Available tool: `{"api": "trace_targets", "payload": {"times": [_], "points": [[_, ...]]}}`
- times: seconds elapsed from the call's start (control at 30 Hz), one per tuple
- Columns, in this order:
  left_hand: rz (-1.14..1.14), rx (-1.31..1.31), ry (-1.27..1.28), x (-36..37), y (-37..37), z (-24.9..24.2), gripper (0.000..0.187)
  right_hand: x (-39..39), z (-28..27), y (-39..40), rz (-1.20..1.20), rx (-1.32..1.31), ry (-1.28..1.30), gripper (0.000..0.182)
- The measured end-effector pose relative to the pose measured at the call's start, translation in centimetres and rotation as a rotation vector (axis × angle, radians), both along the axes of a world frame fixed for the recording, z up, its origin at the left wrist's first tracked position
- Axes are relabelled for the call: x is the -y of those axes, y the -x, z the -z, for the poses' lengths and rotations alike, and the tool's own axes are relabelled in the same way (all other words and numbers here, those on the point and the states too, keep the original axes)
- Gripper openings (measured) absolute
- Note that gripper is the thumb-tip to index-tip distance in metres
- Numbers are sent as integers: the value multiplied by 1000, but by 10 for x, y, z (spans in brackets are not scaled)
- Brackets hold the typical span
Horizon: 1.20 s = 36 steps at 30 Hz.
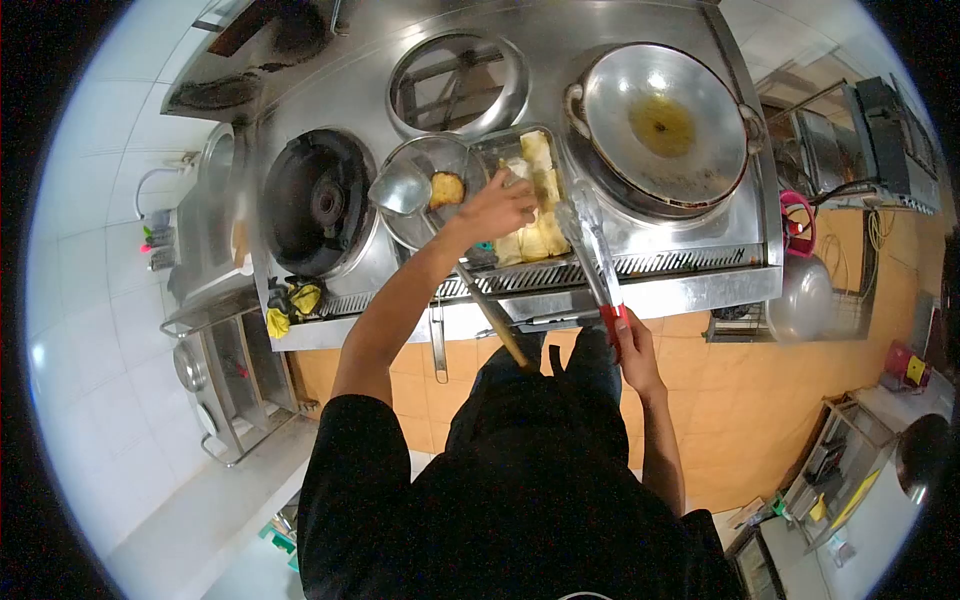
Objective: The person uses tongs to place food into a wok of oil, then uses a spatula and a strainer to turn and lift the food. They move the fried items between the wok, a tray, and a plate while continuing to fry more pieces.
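Head view: held tongs (602, 250) by the red handle in a curled right hand (637, 350), perhaps to stay clear of metal. Held left hand (498, 208) half-curled over pale food (545, 235) in a tray (488, 150), presumably placed for easy reach; could not tell whether gripping any.

Commercial-looking kitchen: steel range (555, 75), blackened burner (320, 200), large oiled wok (615, 105), tiled wall (90, 300).

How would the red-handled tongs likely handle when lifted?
The tongs are probably stiff lengthwise, being metal and straight-looking. They seem light enough for one hand: only the right hand holds them, by the red end. They may feel tip-heavy, since most of their length extends beyond that grip.
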<state>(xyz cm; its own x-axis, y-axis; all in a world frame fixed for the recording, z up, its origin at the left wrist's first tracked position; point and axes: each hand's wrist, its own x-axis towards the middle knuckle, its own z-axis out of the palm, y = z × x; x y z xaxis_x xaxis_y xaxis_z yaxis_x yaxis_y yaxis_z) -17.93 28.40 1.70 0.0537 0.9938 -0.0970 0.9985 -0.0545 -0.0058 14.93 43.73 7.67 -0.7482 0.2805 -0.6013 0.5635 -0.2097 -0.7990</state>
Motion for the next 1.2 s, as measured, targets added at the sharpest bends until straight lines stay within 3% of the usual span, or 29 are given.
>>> {"api": "trace_targets", "payload": {"times": [0.1,0.17,0.4,0.47,0.57,0.7,1.2], "points": [[2,-25,-56,4,-1,6,16,13,3,-7,32,-38,-22,48],[-88,101,-213,7,-1,10,15,21,-2,-8,69,-17,10,46],[-217,182,-264,14,0,14,16,44,14,-17,93,-50,-52,47],[-406,382,-346,17,-4,15,14,51,21,-20,85,-53,-27,48],[-485,397,-381,18,-8,13,14,55,19,-15,88,-20,20,49],[-533,396,-412,17,-10,17,14,61,23,-5,100,-56,49,43],[-735,492,-364,12,-2,19,19,69,27,10,103,-118,96,51]]}}
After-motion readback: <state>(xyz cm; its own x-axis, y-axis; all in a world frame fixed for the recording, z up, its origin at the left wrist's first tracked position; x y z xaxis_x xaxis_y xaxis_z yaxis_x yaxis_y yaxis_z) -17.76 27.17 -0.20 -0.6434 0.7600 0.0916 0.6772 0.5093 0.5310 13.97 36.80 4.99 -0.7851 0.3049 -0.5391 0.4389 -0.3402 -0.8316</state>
